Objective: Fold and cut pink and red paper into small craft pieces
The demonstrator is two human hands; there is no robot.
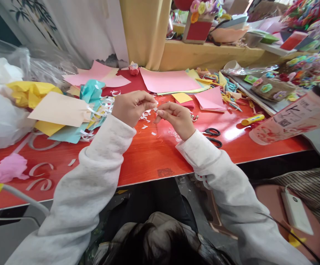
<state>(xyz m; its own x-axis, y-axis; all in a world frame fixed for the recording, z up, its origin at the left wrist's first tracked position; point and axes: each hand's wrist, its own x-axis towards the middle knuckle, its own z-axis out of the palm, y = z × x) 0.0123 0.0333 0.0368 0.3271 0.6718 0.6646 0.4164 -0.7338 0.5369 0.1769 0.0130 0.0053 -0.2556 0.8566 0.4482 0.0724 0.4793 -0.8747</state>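
Presently: left hand (130, 106) and right hand (176, 117), fingertips pinched shut together on a small white paper scrap (155, 109), held above red table (154, 154); black scissors (213, 135) just beside the right wrist.

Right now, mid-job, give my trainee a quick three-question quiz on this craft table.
1. True or false: the black-handled scissors are in the right hand.
2. What do both hands pinch between them? A) small white paper piece B) yellow glue stick C) pink tissue
3. What colour is the table top?

Key: 1 false, they lie on the table; 2 A, the left hand also grips it; 3 red.
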